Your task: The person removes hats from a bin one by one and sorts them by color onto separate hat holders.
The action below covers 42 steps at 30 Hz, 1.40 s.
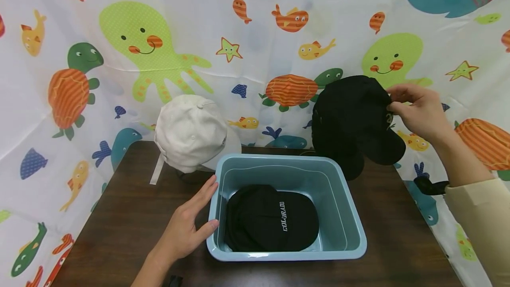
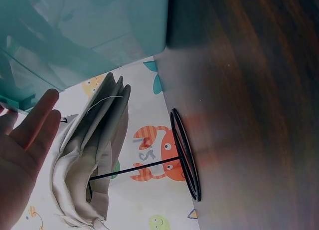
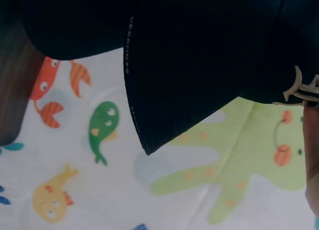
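Low in the frame, left of centre, the left hand [image 1: 187, 225]: fingers straight, thumb spread apart, gripping nothing. Touches the left side of a pale blue basin [image 1: 307, 257] at the lower centre. Inside, on the basin's floor and toward its left, a black cap lettered COLORADO [image 1: 263, 229], the white letters running up and down the frame. Beneath the basin, a dark brown table [image 1: 398, 234]. At the lower right edge, a beige sleeve [image 1: 478, 229], with the right hand [image 1: 422, 110] above it, right of centre. Pinches a second black cap [image 1: 346, 110] between thumb and fingers, at the upper right of that cap, close to some pale stitching. Just below, another dark rounded edge [image 1: 352, 167]; impossible to tell whether part of a further cap. In the right wrist view, fine lettering along one dark edge.

Beyond the basin's far left corner, left of centre in the frame, a white cap [image 1: 191, 132], strap trailing at its lower left; in the left wrist view, a black wire stand [image 2: 185, 155] just beside it. Farthest, across the upper frame, a white sheet [image 1: 263, 48] printed with sea animals.
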### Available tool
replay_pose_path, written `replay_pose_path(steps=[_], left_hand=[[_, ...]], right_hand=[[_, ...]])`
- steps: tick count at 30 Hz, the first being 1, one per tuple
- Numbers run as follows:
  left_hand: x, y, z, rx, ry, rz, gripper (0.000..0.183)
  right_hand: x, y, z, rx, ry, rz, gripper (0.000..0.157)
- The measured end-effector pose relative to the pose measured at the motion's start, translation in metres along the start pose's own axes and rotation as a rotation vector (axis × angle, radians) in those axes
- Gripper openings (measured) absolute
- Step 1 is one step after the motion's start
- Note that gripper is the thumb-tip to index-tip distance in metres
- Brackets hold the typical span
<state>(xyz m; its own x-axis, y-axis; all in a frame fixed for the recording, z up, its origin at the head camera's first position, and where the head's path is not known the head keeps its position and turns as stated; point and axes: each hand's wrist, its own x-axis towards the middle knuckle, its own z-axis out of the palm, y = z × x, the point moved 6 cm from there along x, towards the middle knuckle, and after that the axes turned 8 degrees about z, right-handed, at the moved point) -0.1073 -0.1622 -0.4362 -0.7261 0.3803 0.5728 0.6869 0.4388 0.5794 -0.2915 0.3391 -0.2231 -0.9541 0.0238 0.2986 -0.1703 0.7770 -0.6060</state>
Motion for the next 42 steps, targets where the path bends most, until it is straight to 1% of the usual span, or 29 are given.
replay_pose_path(steps=[5,10,16,21,29,35,38,42], left_hand=[[-0.001,0.001,-0.001,0.005,0.008,0.025,0.076],[-0.001,0.000,-0.001,-0.001,0.002,0.014,0.076],[-0.002,-0.002,0.000,-0.012,-0.009,-0.006,0.076],[-0.002,0.000,-0.001,-0.009,-0.002,0.000,0.076],[-0.002,0.000,-0.001,-0.009,-0.005,0.003,0.076],[-0.001,0.000,-0.001,0.003,0.002,0.025,0.075],[-0.001,0.000,-0.001,0.010,0.003,0.026,0.075],[-0.001,-0.001,0.000,0.002,-0.001,0.011,0.075]], right_hand=[[0.000,0.013,0.009,-0.018,-0.011,0.012,0.032],[-0.001,0.021,0.018,-0.026,-0.015,0.018,0.034],[-0.001,0.030,0.025,-0.038,-0.014,0.016,0.032],[-0.003,0.040,0.032,-0.050,-0.023,0.034,0.032],[-0.006,0.049,0.043,-0.030,-0.070,0.085,0.034],[-0.008,0.055,0.048,-0.024,-0.062,0.062,0.033],[-0.010,0.058,0.051,-0.016,-0.059,0.067,0.033],[-0.012,0.060,0.057,0.000,-0.059,0.068,0.033]])
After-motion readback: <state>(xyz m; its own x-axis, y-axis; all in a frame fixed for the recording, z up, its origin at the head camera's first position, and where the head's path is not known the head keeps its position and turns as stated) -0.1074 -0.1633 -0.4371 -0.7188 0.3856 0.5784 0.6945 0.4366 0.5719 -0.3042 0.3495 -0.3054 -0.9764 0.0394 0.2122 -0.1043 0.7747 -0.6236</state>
